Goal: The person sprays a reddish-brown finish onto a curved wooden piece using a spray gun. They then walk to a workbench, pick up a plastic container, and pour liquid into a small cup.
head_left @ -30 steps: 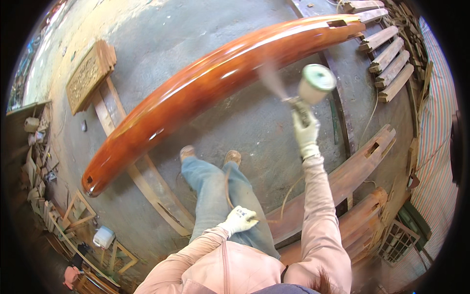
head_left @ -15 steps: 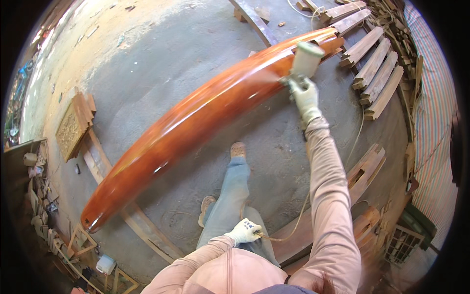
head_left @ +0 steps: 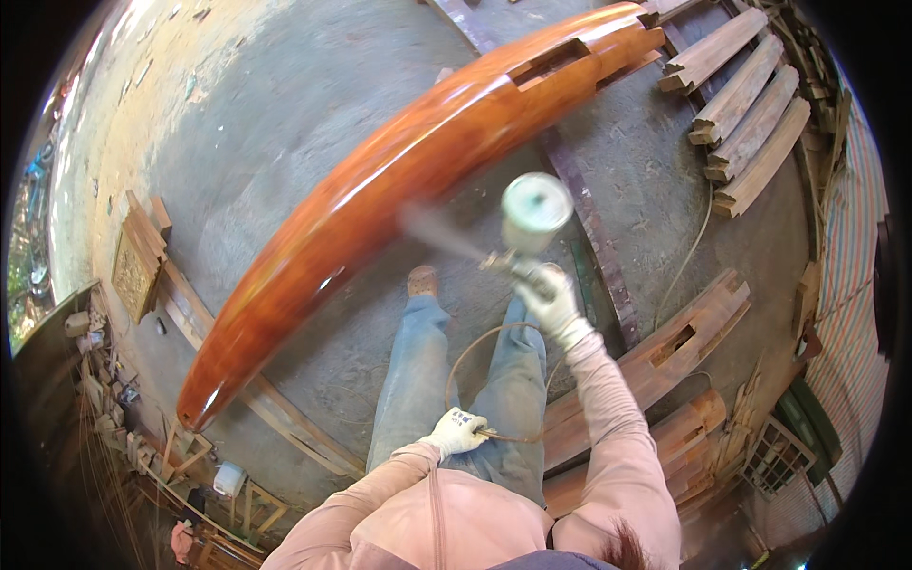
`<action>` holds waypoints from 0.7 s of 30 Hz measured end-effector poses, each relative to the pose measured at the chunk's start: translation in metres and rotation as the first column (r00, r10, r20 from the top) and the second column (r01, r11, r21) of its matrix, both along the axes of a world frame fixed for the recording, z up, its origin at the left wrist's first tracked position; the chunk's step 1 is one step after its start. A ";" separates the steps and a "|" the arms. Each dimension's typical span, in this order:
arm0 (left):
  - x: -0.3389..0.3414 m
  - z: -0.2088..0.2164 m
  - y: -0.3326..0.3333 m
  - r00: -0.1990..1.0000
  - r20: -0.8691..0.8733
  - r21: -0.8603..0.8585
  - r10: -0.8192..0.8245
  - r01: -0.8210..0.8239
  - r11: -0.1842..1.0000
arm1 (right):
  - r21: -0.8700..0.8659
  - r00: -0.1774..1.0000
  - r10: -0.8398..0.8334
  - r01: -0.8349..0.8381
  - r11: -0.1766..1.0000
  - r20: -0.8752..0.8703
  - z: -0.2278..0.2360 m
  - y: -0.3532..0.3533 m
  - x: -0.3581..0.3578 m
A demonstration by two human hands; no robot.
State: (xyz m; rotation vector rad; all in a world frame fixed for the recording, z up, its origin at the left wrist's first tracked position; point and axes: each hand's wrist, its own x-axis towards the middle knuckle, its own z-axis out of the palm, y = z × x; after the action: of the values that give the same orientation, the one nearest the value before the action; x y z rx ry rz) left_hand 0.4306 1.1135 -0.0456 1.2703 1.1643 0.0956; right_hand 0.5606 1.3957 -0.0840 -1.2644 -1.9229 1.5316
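In a white glove, my right hand (head_left: 556, 309) is closed round a spray gun (head_left: 513, 266) with a round, pale cup (head_left: 537, 204) on top. A misty plume leaves its nozzle toward the lower side of a long, curved wooden beam (head_left: 380, 190). The beam has a glossy orange-brown finish, a cut-out slot near its far right end, and lies apart from the gun. My left hand (head_left: 456, 432), also gloved, grips a thin brown hose (head_left: 508, 437) close to my body. That hose loops up past my legs toward the gun.
Supports (head_left: 294, 427) lie under the beam's near left end; a dark rail (head_left: 594, 237) runs beneath its right part. Several unfinished wooden pieces (head_left: 736, 114) lie at the far right. Slotted timbers (head_left: 665, 356) are right of my legs. A white container (head_left: 228, 480) stands lower left.
My right hand has brought the spray gun left and nearer to me, away from the beam's far right end. My feet have shifted, and the left hand still holds the hose.
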 end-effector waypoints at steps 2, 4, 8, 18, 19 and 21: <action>0.020 -0.001 0.012 0.999 -0.005 -0.036 0.044 -0.044 0.998 | -0.109 0.998 -0.024 0.030 0.994 0.056 -0.016 -0.016 0.012; 0.047 -0.005 0.028 0.997 -0.022 -0.073 0.080 -0.081 0.994 | -0.130 0.995 -0.086 0.091 0.987 0.041 -0.036 0.002 0.041; 0.111 0.000 0.058 0.996 -0.075 -0.132 0.050 -0.060 0.989 | -0.114 0.918 -0.389 0.380 0.918 -0.080 -0.071 0.089 0.112; 0.205 0.004 0.150 0.994 -0.080 0.015 -0.078 0.079 0.997 | 0.371 0.886 -0.463 0.427 0.824 0.009 -0.021 0.278 0.201; 0.210 0.005 0.161 0.993 -0.075 0.024 -0.092 0.095 0.995 | 0.276 0.924 -0.378 0.377 0.884 -0.052 -0.011 0.287 0.197; 0.215 0.004 0.182 0.992 -0.065 0.012 -0.105 0.106 0.994 | 0.103 0.972 -0.181 0.197 0.975 -0.151 0.007 0.312 0.192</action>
State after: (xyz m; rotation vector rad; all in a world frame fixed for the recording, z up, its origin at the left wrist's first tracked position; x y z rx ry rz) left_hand 0.6457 1.2955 -0.0417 1.3549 1.1504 -0.0141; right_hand 0.7524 1.7079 -0.0767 -1.2164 -1.7233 1.3539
